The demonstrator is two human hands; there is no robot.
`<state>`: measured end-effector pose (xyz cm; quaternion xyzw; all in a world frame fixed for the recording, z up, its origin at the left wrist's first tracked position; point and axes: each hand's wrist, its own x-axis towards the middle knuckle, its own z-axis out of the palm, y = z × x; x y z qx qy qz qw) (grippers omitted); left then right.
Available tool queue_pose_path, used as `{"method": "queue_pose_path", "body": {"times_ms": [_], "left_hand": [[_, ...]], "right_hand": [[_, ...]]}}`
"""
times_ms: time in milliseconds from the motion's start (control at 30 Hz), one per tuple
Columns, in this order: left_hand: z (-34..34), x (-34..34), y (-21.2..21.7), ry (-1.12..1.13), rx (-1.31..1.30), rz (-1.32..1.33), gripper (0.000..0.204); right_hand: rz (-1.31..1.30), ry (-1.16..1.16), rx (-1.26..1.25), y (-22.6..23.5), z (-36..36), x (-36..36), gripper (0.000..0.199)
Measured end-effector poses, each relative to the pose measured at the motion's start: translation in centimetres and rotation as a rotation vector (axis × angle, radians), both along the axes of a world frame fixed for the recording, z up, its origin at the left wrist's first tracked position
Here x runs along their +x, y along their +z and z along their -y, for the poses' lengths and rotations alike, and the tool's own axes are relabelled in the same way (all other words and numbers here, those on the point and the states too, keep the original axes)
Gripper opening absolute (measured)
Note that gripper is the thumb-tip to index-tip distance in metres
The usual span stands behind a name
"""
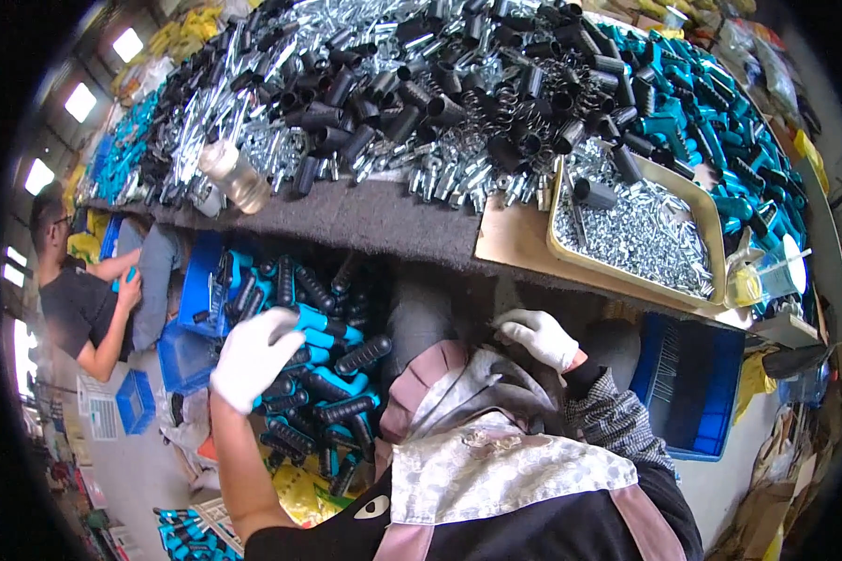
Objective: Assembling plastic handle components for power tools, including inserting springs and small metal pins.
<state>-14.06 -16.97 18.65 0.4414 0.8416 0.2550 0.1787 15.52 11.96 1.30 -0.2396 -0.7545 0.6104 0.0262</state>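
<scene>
Closest to the camera is your apron (pixel 510 472), pale and patterned with pinkish straps, its gathered cloth rising over your lap between your two hands. Your left hand (pixel 257 355), gloved in white, is at the upper left of a heap of teal-and-black handles (pixel 331 383). Its fingers meet a bright teal piece (pixel 318 329) at the heap's top; you can't tell from here whether they grip it or only rest against it. The heap spreads to the right of that hand and below it, beside your lap.

Your right hand (pixel 541 338), also gloved, hangs just under the edge of the desk (pixel 374 217), fingers pointing left and slightly bent; whether it holds anything cannot be told. To its right, past your checked sleeve (pixel 617 411), is a deep blue bin (pixel 711 421).

Above that hand, on the desk, a shallow tray (pixel 627 279) carries small metal pieces (pixel 641 229), with a cup (pixel 784 271) farther right. Beyond both hands lie black tubes (pixel 444 110) and coiled springs (pixel 505 117). A clear bottle (pixel 239 178) tilts above your left hand; well to that hand's left sits a co-worker (pixel 75 309).
</scene>
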Motion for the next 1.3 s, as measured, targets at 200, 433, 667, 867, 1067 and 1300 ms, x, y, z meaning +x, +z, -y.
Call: {"method": "queue_pose_path", "body": {"times_ms": [200,433,667,867,1067,1300], "left_hand": [[-14.2,-3.0,2.8,-0.510,0.076,-0.278,0.027],[-31.9,-7.5,4.5,-0.544,0.271,-0.275,0.033],[-46.2,-16.8,2.4,-0.237,0.286,-0.431,0.039],[-54.3,-23.5,0.3,-0.320,0.023,-0.480,0.059],[-58.9,-25.6,-1.1,-0.401,0.024,-0.399,0.063],[-57.5,-29.8,-3.7,-0.626,-0.109,-1.136,0.028]], "right_hand": [[-0.271,0.064,0.269,11.1,0.4,-4.7,0.029],[-0.435,-0.089,0.535,9.6,-2.1,-10.2,0.021],[-0.465,-0.140,0.522,9.6,-2.4,-10.9,0.019],[-0.503,-0.093,0.350,9.3,-3.2,-11.1,0.020],[-0.510,0.005,0.388,9.5,-3.9,-11.0,0.021],[-0.520,0.114,0.498,10.1,-2.7,-11.4,0.023]]}}
